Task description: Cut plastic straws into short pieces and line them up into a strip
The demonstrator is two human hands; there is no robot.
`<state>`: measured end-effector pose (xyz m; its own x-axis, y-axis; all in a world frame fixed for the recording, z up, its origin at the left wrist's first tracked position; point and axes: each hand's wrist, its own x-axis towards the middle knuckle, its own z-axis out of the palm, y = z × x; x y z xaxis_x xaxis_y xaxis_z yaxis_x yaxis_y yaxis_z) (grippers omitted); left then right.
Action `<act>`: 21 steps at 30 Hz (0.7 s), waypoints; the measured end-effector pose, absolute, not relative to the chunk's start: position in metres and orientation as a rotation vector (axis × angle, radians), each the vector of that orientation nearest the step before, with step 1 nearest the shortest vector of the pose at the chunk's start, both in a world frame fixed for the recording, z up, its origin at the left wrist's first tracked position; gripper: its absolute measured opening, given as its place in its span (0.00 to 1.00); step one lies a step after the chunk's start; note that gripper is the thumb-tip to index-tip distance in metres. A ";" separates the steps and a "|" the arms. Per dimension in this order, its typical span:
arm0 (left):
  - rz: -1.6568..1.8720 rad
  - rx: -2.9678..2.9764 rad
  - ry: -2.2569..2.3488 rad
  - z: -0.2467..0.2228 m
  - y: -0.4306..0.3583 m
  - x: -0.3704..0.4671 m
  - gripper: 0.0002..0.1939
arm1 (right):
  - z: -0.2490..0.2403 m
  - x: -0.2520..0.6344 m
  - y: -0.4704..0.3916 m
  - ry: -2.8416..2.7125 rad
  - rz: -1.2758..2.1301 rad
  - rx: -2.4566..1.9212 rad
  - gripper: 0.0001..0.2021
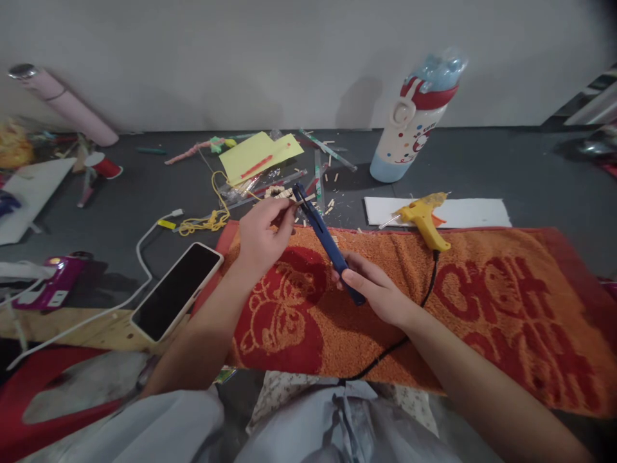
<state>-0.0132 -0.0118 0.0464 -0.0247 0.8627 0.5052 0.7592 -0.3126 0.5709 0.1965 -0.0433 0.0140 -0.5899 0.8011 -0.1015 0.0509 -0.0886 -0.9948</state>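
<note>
My right hand (371, 286) is wrapped round the lower end of a long dark-blue clipper-like tool (328, 243), which slants up and to the left over the towel. At its upper end the tool has a narrow jaw or slot. My left hand (268, 233) is closed in a pinch on a thin pale stick (305, 200), whose far end meets the tool's head. Just behind, short pale cut pieces (279, 192) lie in a small heap, and more are scattered on the dark table. Both hands are above an orange and red towel (376, 257).
A yellow glue gun (427, 218) rests on a white strip (475, 212) at right, its black cord crossing the towel. Behind stands a patterned bottle (405, 138). Yellow paper (250, 154) and yellow string (205, 223) lie at back left. A phone (177, 290) sits left, near a white cable (139, 254).
</note>
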 end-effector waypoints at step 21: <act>0.966 1.476 1.175 0.026 -0.023 0.024 0.09 | 0.004 0.195 -0.043 -1.533 1.661 -1.016 0.22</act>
